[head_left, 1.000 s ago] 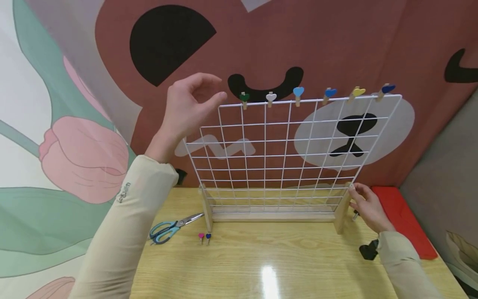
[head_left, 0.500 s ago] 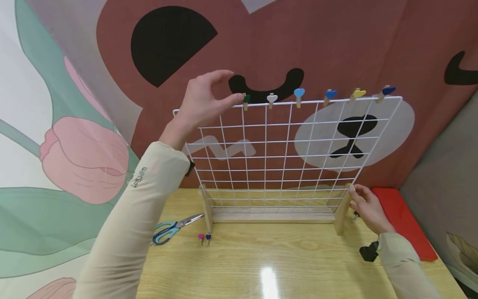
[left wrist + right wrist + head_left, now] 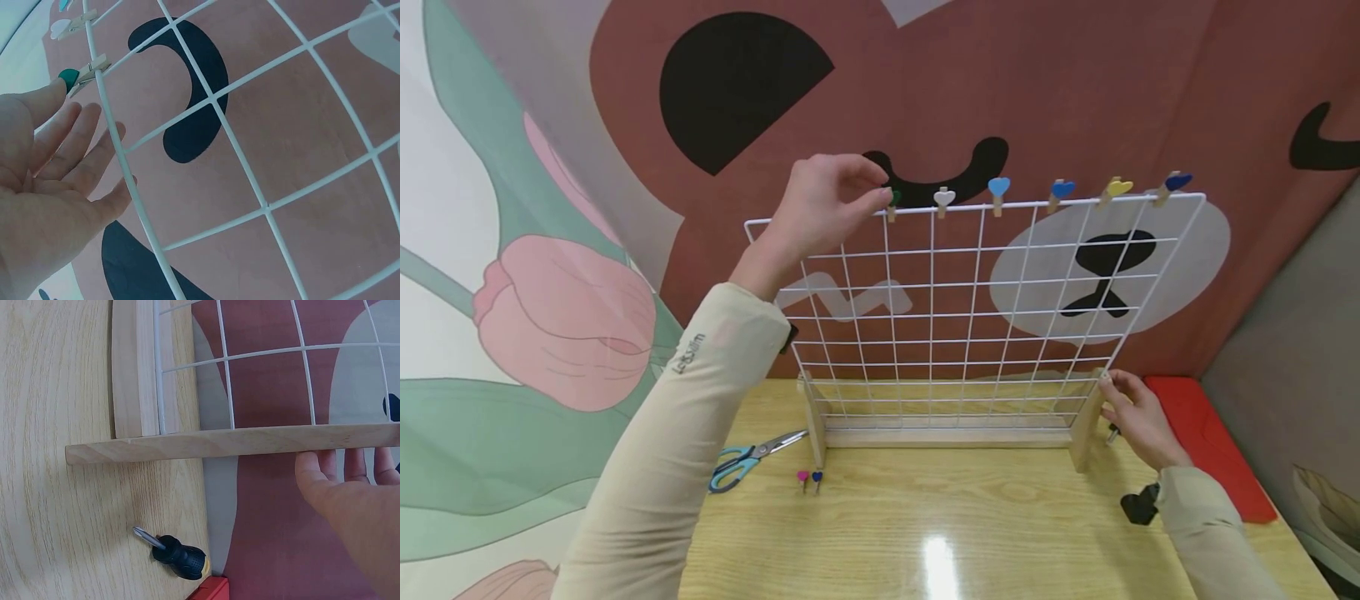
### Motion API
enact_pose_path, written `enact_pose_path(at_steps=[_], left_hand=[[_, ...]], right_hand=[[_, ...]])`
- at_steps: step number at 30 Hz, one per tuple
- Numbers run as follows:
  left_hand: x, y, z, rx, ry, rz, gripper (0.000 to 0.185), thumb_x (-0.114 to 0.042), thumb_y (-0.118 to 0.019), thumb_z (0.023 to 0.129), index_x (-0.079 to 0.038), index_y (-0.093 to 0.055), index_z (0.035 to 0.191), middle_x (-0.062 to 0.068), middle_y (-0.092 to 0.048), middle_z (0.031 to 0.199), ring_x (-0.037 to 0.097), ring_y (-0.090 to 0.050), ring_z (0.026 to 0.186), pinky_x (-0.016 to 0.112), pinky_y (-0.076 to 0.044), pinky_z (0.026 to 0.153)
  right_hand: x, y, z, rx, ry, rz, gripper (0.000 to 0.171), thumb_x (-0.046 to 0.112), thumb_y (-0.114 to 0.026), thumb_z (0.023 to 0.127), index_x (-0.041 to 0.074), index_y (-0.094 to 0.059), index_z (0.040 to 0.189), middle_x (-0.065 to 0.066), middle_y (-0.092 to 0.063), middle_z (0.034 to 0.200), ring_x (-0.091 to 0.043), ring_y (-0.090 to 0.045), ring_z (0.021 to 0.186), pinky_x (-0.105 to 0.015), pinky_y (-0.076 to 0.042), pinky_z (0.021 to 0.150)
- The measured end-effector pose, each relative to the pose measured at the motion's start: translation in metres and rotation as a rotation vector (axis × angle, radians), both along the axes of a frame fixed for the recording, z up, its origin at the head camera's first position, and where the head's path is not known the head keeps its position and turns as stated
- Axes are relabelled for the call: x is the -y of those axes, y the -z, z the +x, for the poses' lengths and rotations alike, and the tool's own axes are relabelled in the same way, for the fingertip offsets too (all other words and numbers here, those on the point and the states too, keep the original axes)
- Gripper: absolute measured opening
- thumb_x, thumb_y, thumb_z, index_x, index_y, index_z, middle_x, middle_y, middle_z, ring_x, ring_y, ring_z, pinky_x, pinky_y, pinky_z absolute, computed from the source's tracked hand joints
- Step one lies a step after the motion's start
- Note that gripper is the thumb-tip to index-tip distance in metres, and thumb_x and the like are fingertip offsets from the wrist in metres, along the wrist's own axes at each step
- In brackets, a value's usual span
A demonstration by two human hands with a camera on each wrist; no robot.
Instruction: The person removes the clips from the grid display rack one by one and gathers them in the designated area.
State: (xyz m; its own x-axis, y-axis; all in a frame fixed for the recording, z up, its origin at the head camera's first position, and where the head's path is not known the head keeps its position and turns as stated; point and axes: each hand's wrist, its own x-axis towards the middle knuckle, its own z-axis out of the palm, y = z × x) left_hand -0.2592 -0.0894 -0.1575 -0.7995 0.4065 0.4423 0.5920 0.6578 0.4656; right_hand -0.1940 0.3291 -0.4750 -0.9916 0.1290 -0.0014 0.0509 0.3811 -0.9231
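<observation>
In the head view my left hand (image 3: 831,204) is at the top left of a white wire grid (image 3: 932,312). Its thumb meets the green heart clothespin (image 3: 70,80) clipped on the top wire, the index fingertip close behind it; the other fingers spread past the wire. More heart clothespins follow to the right: white (image 3: 944,197), light blue (image 3: 998,187), blue (image 3: 1062,190), yellow (image 3: 1118,187) and dark blue (image 3: 1176,181). My right hand (image 3: 1142,417) rests its fingertips against the outer side of the right wooden upright (image 3: 237,442) of the stand.
Blue-handled scissors (image 3: 748,458) lie left of the stand, near a pink heart clothespin (image 3: 802,478) and a dark blue one (image 3: 817,478). A stubby screwdriver (image 3: 178,555) and a red case (image 3: 1206,450) lie at the right. A printed cloth (image 3: 1075,83) hangs behind.
My left hand has moved right along the top wire to the green heart clothespin, its thumb and index finger coming closer together. The right hand stays at the upright.
</observation>
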Motion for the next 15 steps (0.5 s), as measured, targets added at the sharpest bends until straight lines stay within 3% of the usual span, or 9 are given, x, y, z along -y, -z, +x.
enact_pose_path(at_steps=[8,15], left_hand=[[-0.0043,0.0008,0.0012,0.016,0.009,0.009,0.017,-0.022,-0.067,0.091,-0.011,-0.071,0.105,-0.001,-0.072,0.096,0.009,-0.065,0.086,0.029,-0.046,0.078],[-0.0075,0.0023,0.0004,0.014,0.019,0.038,0.016,-0.019,-0.068,0.091,-0.01,-0.071,0.103,0.0,-0.073,0.089,0.008,-0.066,0.084,0.028,-0.047,0.08]], right_hand=[[0.0001,-0.0008,0.0003,-0.001,0.005,-0.006,0.057,0.041,-0.038,0.102,-0.005,-0.029,0.135,-0.02,-0.035,0.133,-0.013,-0.045,0.107,-0.02,-0.052,0.08],[0.0006,-0.0017,0.0005,0.004,-0.001,-0.001,0.058,0.042,-0.037,0.102,-0.005,-0.028,0.136,-0.02,-0.034,0.134,-0.019,-0.044,0.111,-0.023,-0.052,0.081]])
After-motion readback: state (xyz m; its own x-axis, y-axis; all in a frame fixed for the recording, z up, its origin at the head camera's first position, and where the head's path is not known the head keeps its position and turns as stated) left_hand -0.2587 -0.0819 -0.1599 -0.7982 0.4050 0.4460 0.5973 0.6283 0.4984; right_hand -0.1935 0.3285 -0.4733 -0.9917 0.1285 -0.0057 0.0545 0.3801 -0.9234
